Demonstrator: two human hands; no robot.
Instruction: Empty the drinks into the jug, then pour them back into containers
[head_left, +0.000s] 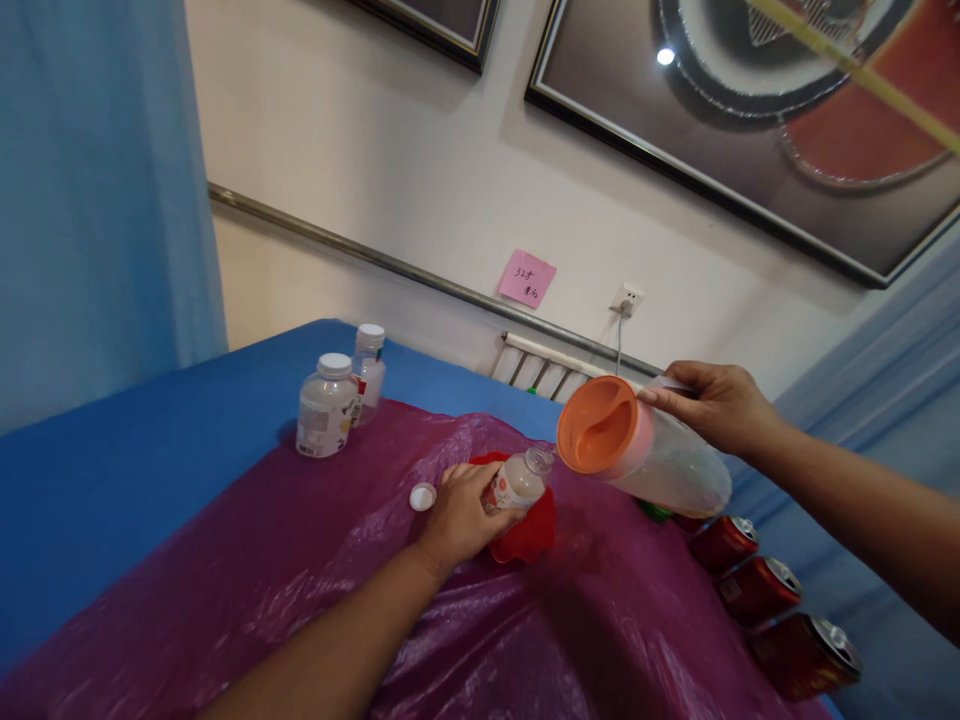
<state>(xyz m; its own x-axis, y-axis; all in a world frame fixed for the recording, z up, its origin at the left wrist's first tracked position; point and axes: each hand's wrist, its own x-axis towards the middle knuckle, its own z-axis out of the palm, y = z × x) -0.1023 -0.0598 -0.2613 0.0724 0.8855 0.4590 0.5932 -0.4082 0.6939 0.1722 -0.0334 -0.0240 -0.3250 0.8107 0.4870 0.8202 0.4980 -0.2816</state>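
left hand [459, 515] gripping small uncapped clear plastic bottle [520, 482] over red dish [529, 530] on magenta plastic sheet [315, 560] | right hand [716, 403] clasping tilted clear pitcher with orange lid [637, 452], spout just beside bottle mouth | white cap [422, 496] near left hand | 3 red cans [765, 590] at right

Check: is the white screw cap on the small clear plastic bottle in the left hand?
No, the white screw cap lies on the magenta plastic sheet beside the left hand, and the small clear plastic bottle is open.

Single head cam, tilted, looking forward and down along both forearms at a near table [112, 470] against the wall [420, 170]; no second view to overlap.
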